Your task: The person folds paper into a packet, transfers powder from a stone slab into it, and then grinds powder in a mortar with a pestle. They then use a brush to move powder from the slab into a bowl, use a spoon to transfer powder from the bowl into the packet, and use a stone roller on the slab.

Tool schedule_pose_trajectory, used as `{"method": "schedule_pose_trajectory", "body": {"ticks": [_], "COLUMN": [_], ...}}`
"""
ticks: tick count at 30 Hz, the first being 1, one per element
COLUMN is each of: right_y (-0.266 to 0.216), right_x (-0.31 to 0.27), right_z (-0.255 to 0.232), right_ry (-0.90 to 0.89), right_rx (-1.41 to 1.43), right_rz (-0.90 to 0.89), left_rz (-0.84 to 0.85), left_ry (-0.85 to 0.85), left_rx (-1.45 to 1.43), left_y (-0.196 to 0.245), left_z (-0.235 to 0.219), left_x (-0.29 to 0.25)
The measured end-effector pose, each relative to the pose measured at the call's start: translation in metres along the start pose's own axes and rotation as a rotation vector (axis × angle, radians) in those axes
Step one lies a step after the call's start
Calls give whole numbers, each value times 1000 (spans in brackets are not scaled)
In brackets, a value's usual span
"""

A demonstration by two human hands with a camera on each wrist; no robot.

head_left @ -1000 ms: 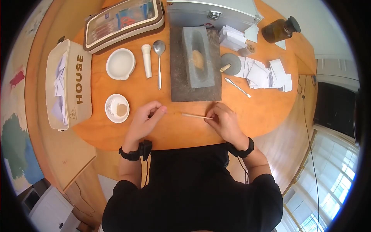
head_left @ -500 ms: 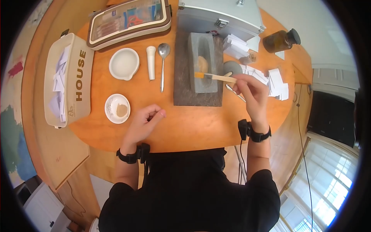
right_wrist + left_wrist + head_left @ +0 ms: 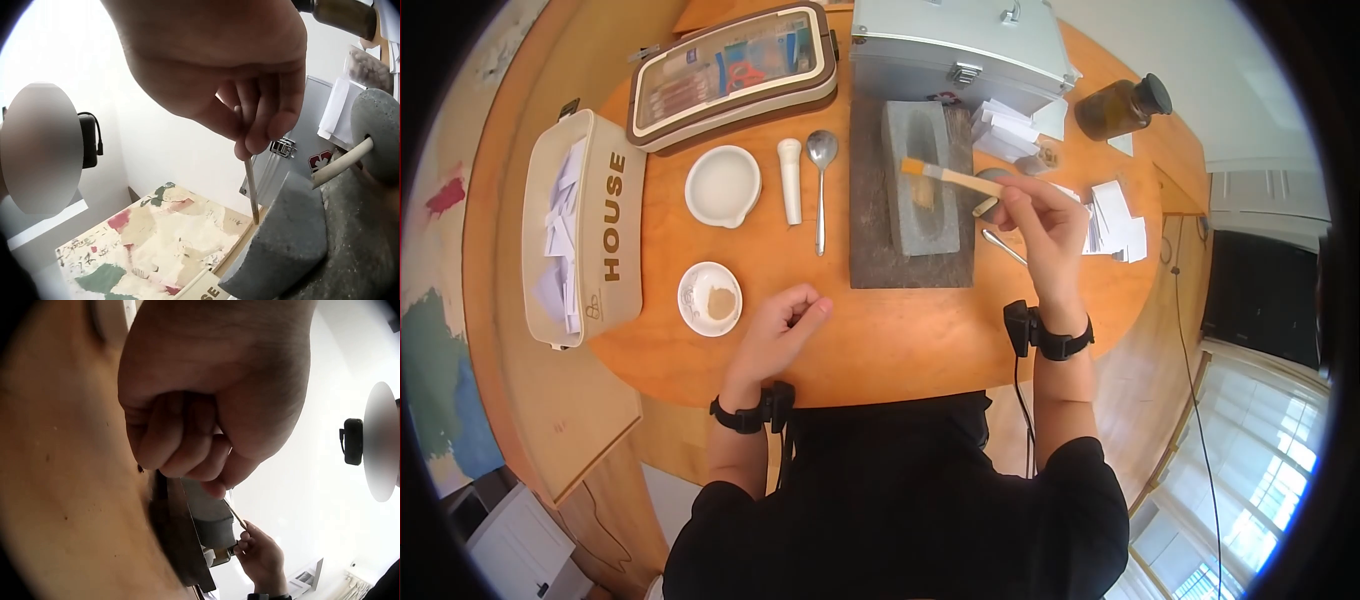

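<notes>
Between thumb and fingertips, my right hand (image 3: 1048,235) pinches the wooden handle of a flat brush (image 3: 968,181) with orange-yellow bristles. Its bristle end overlaps a long grey stone trough (image 3: 927,241) in the head view; tan powder (image 3: 923,194) lies in the hollow. In the right wrist view the brush (image 3: 252,187) points down by the trough's (image 3: 281,240) wall. My left hand (image 3: 778,325) is near the table's front edge, its fingers (image 3: 195,447) loosely curled around nothing. A stone wheel (image 3: 375,122) with a pale handle is beside the trough.
Left of the trough are a spoon (image 3: 820,205), a white pestle (image 3: 791,185), a white mortar (image 3: 722,165) and a small dish (image 3: 689,305) with powder. Behind stand a silver case (image 3: 910,75) and a clear-lidded box (image 3: 662,130). Paper packets (image 3: 1115,240) and a brown bottle (image 3: 1105,112) are right.
My right hand has moved from the table's front up and right, bringing the brush over the trough. The left hand has stayed near the front edge. The head view has shifted slightly.
</notes>
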State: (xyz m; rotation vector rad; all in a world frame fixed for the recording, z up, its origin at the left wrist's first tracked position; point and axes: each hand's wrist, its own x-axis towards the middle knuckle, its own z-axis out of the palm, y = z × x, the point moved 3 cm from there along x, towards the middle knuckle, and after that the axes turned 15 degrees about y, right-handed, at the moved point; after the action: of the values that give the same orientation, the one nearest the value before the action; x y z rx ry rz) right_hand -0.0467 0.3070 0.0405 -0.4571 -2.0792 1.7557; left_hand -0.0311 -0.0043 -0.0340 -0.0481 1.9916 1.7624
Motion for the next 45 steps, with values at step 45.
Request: {"method": "schedule_pose_trajectory", "body": {"ticks": [45], "right_y": [18], "right_x": [-46], "right_z": [-33], "right_ry": [194], "right_rx": [123], "right_rz": [112], "left_rz": [230], "left_ry": [-56], "left_rx": [33], "left_y": [53], "left_z": [62], "left_x": [55]}}
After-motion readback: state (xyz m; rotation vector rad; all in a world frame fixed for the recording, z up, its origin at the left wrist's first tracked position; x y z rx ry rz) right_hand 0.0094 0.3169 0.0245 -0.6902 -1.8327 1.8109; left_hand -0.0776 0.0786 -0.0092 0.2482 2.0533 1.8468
